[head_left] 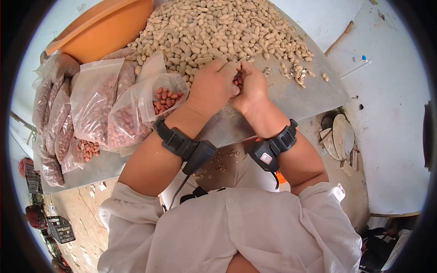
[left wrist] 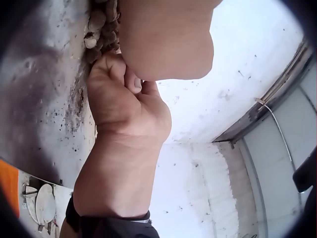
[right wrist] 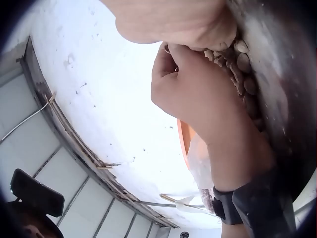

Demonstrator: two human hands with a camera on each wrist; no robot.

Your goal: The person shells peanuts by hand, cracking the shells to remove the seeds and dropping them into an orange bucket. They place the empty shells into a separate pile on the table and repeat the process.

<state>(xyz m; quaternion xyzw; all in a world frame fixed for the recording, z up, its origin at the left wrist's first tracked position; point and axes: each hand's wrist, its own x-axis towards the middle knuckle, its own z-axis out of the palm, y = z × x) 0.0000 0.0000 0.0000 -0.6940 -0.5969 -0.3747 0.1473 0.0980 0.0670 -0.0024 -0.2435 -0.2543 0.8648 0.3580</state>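
Both hands meet at the near edge of a heap of unshelled peanuts point(head_left: 205, 32). The left hand point(head_left: 213, 86) has its fingers bent and its fingertips against the right hand's, around a small pale peanut point(head_left: 238, 66) largely covered by them. Red peanut kernels point(head_left: 238, 82) lie in the curled right hand point(head_left: 253, 88). In the left wrist view, the left hand point(left wrist: 166, 37) partly covers the curled right hand point(left wrist: 126, 96). In the right wrist view, the right hand point(right wrist: 173, 22) hides the left hand's point(right wrist: 193, 84) fingertips.
An orange basin point(head_left: 100, 29) stands behind plastic bags of red kernels point(head_left: 93, 104) on the left. One open bag point(head_left: 166, 101) shows kernels near the left forearm. Broken shells point(head_left: 298, 75) lie on the metal tabletop point(head_left: 309, 95) at the right.
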